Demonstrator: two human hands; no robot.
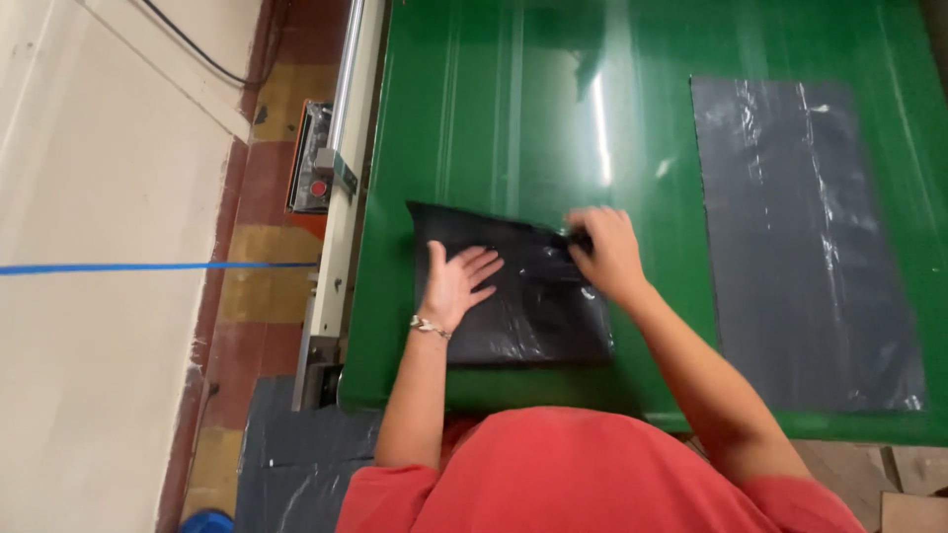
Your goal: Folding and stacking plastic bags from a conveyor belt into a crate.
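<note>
Head view: green counter (474,118), glossy, with glare streaks down the middle. Folded black plastic bag (523,306) lies flat near the counter's near edge, left of centre.

Left hand (456,281) is flat on the bag's left half, palm down, fingers (481,265) spread and pointing up-right. Thin bracelet at the wrist (429,327).

Right hand (604,252) is at the bag's top right corner, fingers curled and pressed together, pinching the bag's upper edge there. The exact grip is blurred, and the fingertips are partly hidden by the hand.

A second, larger grey plastic sheet (805,247) lies flat on the right side of the counter, well apart from the black bag, touched by neither hand.

Along the counter's left edge is a long metal rail (341,178) with an orange-framed box with a red button (311,158) beside it. Left of that are a tiled floor (262,296) and a pale wall (99,247) crossed by a blue line (148,266). More dark plastic sheet (296,464) lies below the counter at lower left. A red shirt (592,474) fills the bottom of the view.
</note>
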